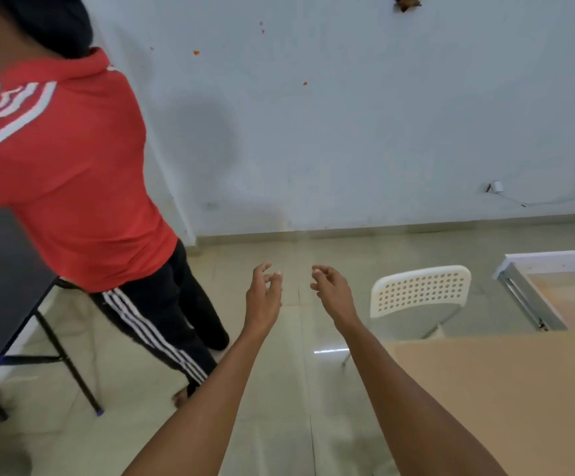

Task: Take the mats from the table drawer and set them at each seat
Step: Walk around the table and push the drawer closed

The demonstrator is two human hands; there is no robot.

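My left hand (263,297) and my right hand (332,290) are stretched out side by side over the tiled floor, fingers loosely curled and apart, holding nothing. The light wooden table (505,396) fills the lower right. Beyond its far edge a white drawer (533,293) with a metal slide rail stands pulled out at the right edge; its inside looks bare wood where it shows. No mats are visible. A white perforated chair (420,290) stands at the table's far left corner, just right of my right hand.
A person in a red striped top and black trousers (73,166) stands at the left, back to me, beside a dark folding table (7,290). A pale wall with a cable and plug (495,187) runs behind. Glossy floor tiles lie between the tables.
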